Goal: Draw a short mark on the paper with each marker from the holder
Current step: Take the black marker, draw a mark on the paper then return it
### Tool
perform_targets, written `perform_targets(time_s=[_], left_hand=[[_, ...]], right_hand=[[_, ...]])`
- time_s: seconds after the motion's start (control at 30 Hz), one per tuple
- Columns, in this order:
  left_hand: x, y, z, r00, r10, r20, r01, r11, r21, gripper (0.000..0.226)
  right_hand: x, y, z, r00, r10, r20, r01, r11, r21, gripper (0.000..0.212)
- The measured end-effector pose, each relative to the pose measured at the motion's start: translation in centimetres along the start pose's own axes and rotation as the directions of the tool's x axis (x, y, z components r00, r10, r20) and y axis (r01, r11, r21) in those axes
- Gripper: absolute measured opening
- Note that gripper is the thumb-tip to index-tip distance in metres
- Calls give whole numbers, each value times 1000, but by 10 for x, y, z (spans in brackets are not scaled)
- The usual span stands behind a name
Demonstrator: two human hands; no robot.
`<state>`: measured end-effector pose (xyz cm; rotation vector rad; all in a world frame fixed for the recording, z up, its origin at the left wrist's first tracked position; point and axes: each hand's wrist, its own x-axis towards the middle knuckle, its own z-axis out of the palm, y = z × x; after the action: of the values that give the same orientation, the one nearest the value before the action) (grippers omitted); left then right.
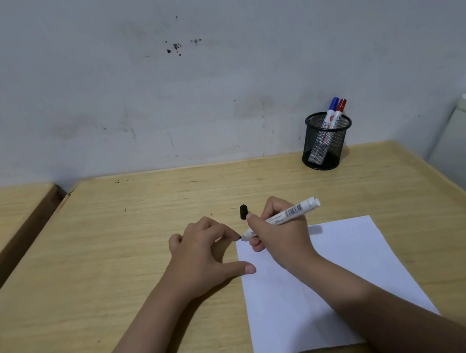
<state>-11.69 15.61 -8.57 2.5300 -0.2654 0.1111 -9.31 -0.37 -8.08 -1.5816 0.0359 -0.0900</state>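
White marker point(288, 214) gripped in right hand point(280, 230), tip at paper point(349, 280) corner

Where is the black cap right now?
Head view: the black cap stands on the table just beyond the paper, between both hands.

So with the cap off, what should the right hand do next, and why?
Probably lower the black marker in the right hand so its tip meets the paper: the cap stands on the table, the tip hovers at the sheet's top-left corner, and no mark shows yet.
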Motion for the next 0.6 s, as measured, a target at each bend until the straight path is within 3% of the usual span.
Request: perform_targets(time_s=[0.37, 0.6], left_hand=[[3, 2, -2, 995, -100, -27, 97, 992, -78, 39], [4, 2, -2, 994, -108, -27, 106, 993, -61, 41]], right_hand=[[2, 3, 2, 999, 0, 52, 3, 998, -68, 32], [4, 4, 2, 997, 3, 76, 3, 996, -85, 30]])
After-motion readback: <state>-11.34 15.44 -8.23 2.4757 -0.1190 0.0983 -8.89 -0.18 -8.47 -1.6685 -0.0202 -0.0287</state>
